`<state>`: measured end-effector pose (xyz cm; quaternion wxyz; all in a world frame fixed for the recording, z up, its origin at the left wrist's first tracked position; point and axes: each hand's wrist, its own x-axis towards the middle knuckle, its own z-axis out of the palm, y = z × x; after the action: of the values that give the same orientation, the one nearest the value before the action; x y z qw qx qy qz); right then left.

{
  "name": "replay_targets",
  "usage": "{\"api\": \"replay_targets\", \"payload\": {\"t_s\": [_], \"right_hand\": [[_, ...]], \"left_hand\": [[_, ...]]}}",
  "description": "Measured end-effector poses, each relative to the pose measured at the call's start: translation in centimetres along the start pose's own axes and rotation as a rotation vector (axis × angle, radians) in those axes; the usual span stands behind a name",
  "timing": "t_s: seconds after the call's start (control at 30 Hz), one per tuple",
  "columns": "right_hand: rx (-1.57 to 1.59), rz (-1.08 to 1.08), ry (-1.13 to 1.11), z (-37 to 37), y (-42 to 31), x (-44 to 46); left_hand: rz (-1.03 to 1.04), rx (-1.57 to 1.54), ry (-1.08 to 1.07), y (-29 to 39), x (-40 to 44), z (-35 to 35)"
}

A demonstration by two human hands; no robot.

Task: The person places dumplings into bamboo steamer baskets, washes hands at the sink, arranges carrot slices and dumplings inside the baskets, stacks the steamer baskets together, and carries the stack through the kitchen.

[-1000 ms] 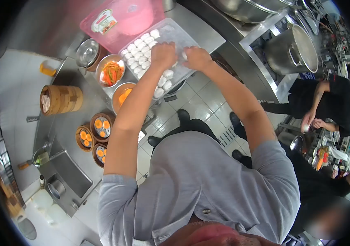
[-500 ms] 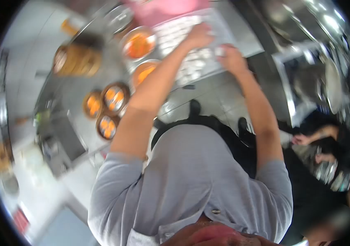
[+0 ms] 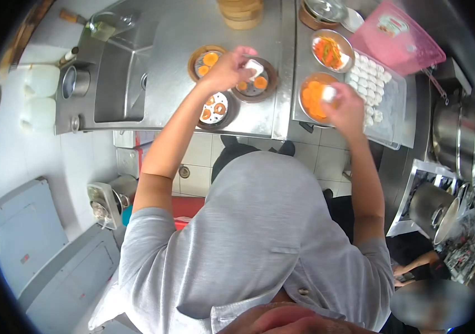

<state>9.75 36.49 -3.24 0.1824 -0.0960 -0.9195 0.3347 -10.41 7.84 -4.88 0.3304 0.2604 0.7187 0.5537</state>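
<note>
My left hand (image 3: 227, 72) pinches a white dumpling (image 3: 255, 67) above a small round steamer basket (image 3: 272, 86) with orange carrot slices in it. A second steamer basket (image 3: 194, 57) with carrot slices lies partly behind that hand. The third basket (image 3: 213, 123), nearer my body, holds white pieces on orange slices. In my right hand (image 3: 346, 109) is another white dumpling (image 3: 328, 94), over a metal bowl of carrot slices (image 3: 311, 99). Beside it, a clear plastic tray (image 3: 394, 108) carries rows of white dumplings (image 3: 368, 80).
Behind the carrot bowl stands a bowl of shredded vegetables (image 3: 329, 52). A pink plastic basket (image 3: 396, 36) sits behind the tray. Stacked bamboo steamers (image 3: 241, 14) stand at the back. A sink (image 3: 116, 83) is left, large pots (image 3: 460, 139) right. Another person's arm (image 3: 418, 263) shows lower right.
Both hands have moved from the dumpling tray leftward, the left one to the steamer baskets and the right one to the carrot bowl. The camera view has turned left.
</note>
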Motion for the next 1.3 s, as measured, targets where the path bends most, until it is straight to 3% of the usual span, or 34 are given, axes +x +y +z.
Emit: {"api": "replay_targets", "payload": {"t_s": [0.07,0.13,0.23,0.37,0.47,0.5,0.6,0.93,1.0,1.1,1.17,1.23,1.3], "right_hand": [[-0.069,-0.05,-0.118,4.9,-3.3,1.7],[-0.137,-0.021,-0.231,9.1,-5.5,3.3],[-0.255,-0.101,-0.256,13.6,-7.1,4.7],[-0.34,-0.189,-0.311,16.3,-6.3,4.7],[-0.395,-0.182,-0.351,16.4,-5.8,4.8],[-0.395,-0.187,-0.354,16.3,-5.7,4.6],[-0.399,-0.205,-0.357,16.1,-5.6,5.1],[-0.4,-0.185,-0.391,16.7,-5.0,5.1],[-0.359,-0.182,-0.383,16.2,-5.1,4.9],[-0.16,-0.225,-0.199,12.8,-5.7,3.9],[-0.094,-0.123,-0.189,7.8,-5.2,3.0],[-0.252,-0.09,-0.039,2.7,-2.0,2.0],[-0.156,0.267,0.052,-2.7,3.2,0.4]], "left_hand": [[-0.185,-0.404,-0.011,-0.7,-1.3,-3.4],[-0.11,-0.566,0.004,-3.0,-1.9,-5.3],[-0.08,-0.282,0.092,-4.8,-2.0,-5.1],[0.137,0.435,0.202,-4.7,-1.3,-2.8],[0.055,0.673,0.234,-3.8,-0.3,-1.1],[0.127,0.701,0.267,-3.7,-0.1,-0.5],[0.159,1.012,0.126,-3.1,1.1,0.1],[0.346,1.154,0.15,-4.8,2.8,2.2],[0.349,1.144,0.181,-4.5,2.4,2.3],[0.368,1.115,0.224,-4.0,1.9,1.9],[0.343,1.068,0.217,-3.2,1.1,1.1],[0.293,1.031,0.213,-2.2,0.1,0.4],[0.252,1.045,0.198,-2.5,-0.3,0.1]]}}
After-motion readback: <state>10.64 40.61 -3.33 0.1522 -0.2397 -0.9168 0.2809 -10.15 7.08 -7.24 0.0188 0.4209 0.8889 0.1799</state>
